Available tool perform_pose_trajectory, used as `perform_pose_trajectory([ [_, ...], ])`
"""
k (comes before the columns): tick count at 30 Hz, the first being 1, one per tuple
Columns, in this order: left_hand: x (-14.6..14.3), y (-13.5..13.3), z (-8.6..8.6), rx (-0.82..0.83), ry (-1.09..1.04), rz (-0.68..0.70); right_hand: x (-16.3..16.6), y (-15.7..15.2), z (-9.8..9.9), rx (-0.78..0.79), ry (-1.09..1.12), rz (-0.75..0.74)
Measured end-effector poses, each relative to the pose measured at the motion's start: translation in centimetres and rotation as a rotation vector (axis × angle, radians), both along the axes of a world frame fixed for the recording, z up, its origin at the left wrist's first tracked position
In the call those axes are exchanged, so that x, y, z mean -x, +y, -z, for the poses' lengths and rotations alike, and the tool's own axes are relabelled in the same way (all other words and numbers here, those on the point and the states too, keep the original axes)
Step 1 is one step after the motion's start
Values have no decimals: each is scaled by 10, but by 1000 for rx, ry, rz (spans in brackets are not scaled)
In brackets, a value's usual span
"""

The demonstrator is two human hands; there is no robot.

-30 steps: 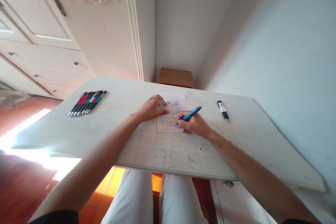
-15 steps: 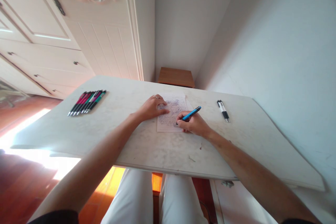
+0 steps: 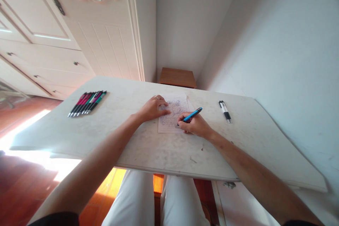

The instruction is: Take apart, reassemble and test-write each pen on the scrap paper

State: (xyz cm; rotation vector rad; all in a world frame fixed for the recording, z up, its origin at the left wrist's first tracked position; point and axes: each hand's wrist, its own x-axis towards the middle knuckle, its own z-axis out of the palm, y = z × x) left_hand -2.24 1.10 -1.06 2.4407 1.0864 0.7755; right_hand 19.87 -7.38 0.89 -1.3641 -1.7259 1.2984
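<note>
A sheet of paper [image 3: 173, 113], densely covered with dark scribbled marks, lies on the white table in front of me. My left hand [image 3: 154, 108] rests on its left edge, fingers apart and a ring on one of them. In my right hand [image 3: 194, 123] is a blue pen [image 3: 192, 114], gripped between thumb and fingers with its tip down at the paper's lower right part. The hand covers that corner of the sheet.
Several pens [image 3: 87, 103] in mixed colours lie in a row at the table's left. White and black pens [image 3: 225, 112] lie to the right. A white cabinet [image 3: 111, 42] stands behind on the left, a wooden stool-like piece [image 3: 178, 77] beyond the table [image 3: 159, 155].
Almost nothing differs. The right hand and the blue pen have shifted very slightly to the left; the left hand stays on the paper.
</note>
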Motion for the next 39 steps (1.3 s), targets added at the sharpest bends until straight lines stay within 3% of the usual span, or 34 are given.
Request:
perform_pose_trajectory([
  [15, 0, -2, -3, 15, 22, 2, -5, 12, 2, -54, 146, 114],
  [30, 1, -2, -5, 63, 17, -29, -10, 22, -7, -157, 595, 359],
  [39, 1, 1, -1, 37, 5, -12, -8, 18, -7, -73, 639, 327],
])
